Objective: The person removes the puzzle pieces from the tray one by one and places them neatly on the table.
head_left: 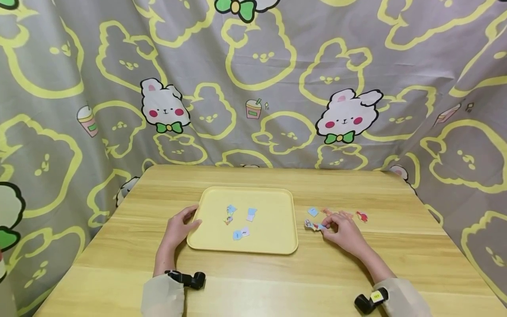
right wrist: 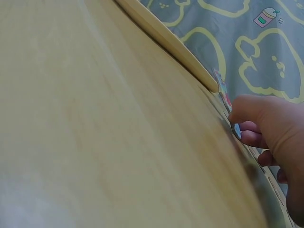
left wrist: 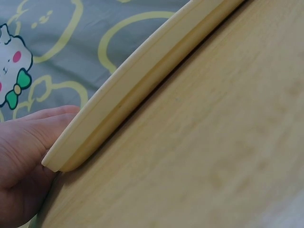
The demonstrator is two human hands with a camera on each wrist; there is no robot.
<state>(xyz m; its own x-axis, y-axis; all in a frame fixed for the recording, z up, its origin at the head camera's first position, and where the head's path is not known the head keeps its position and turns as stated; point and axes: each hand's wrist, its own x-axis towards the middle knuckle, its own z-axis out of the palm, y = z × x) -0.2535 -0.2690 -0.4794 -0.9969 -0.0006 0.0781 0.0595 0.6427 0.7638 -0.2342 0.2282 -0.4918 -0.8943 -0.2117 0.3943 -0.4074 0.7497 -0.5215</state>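
My left hand [head_left: 178, 228] grips the left edge of a yellow tray [head_left: 273, 220], with the thumb by the rim; the left wrist view shows that hand [left wrist: 28, 152] against the tray's side. Right of the tray, my right hand [head_left: 345, 232] pinches a small colourful flat piece [head_left: 314, 226], like a jigsaw piece, between thumb and forefinger. In the right wrist view this piece [right wrist: 236, 130] is mostly hidden by the fingers. A blue piece [head_left: 313, 211] and a red piece [head_left: 362, 216] lie near the right hand, with orange-red ones partly behind it.
On the tray sit small pieces: a blue and yellow group [head_left: 230, 210], a blue and lilac pair [head_left: 251, 214] and another such pair [head_left: 240, 234]. The wooden table [head_left: 253, 281] reaches a patterned grey curtain [head_left: 285, 154] at the back.
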